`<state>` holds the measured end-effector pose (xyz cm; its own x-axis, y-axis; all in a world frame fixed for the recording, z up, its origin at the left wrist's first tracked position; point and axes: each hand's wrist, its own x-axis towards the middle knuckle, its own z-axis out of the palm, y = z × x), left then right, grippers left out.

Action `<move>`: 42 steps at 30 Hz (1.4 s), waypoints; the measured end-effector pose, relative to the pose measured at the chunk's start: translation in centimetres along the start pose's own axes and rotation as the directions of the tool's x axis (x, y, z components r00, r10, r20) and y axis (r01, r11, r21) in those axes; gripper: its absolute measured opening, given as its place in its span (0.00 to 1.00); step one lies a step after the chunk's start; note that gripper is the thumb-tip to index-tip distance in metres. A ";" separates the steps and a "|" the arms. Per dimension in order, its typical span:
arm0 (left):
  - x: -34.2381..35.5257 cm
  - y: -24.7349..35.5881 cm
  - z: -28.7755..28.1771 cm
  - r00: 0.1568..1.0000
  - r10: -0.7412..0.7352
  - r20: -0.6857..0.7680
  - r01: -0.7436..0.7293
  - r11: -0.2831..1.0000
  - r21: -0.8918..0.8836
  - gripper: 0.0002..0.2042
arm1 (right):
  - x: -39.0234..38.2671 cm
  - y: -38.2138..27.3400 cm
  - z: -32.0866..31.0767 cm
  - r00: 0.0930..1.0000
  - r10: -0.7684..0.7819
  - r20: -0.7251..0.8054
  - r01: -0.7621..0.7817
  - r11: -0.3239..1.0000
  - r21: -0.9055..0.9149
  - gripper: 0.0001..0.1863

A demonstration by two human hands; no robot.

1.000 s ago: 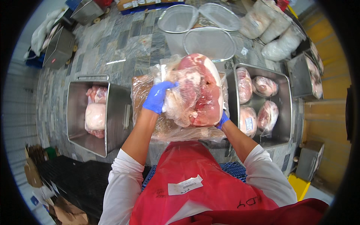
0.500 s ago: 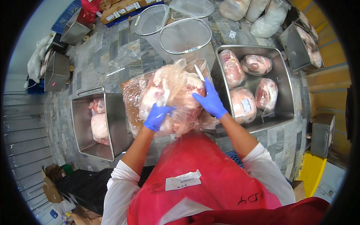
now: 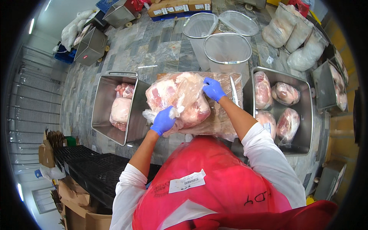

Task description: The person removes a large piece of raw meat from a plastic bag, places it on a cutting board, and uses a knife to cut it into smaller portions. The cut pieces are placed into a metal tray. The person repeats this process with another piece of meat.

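A large piece of raw meat (image 3: 163, 93) lies on a plastic-covered work surface (image 3: 224, 119) in front of me. Clear plastic wrap (image 3: 190, 88) hangs loose around it, pulled partly away on the left and top. My left hand (image 3: 163, 120), in a blue glove, is closed on a bunched piece of the wrap at the near side of the meat. Closed on the wrap's upper right edge is my right hand (image 3: 214, 89), also gloved in blue. A knife (image 3: 234, 91) lies on the surface to the right of that hand.
To the left stands a metal bin (image 3: 100, 107) with unwrapped meat pieces (image 3: 120, 111). On the right, another metal bin (image 3: 306, 143) holds several wrapped pieces (image 3: 285, 93). Beyond the surface stand hoop-rimmed clear bag bins (image 3: 227, 48). Black pallets (image 3: 97, 172) lie at lower left.
The knife has left my right hand and now lies on the surface. Both hands now grip the wrap, and the meat is more exposed. The view has shifted left.
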<state>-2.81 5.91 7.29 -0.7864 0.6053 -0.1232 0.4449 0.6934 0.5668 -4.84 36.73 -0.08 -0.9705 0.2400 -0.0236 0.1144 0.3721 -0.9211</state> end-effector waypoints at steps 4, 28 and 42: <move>-2.6 2.4 -1.7 0.983 0.160 0.092 -0.165 0.985 0.048 0.14 | -3.2 -1.6 -2.0 0.991 -0.103 0.087 0.105 0.994 -0.010 0.06; -5.0 -2.5 -1.5 0.990 -0.118 0.077 0.135 0.640 -0.757 0.23 | -6.2 -22.0 4.1 0.800 -0.533 0.275 0.384 0.807 0.449 0.13; -6.8 -5.8 -3.9 0.858 -0.496 -0.132 0.026 0.299 -0.954 0.21 | -4.6 -7.0 0.8 0.949 -0.285 0.136 0.283 0.958 0.036 0.13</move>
<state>-1.73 -3.76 8.02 -0.9522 0.1238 -0.2792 -0.2961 -0.1498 0.9433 -1.34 32.27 6.19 -0.9823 -0.0006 0.1875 -0.1727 0.3926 -0.9033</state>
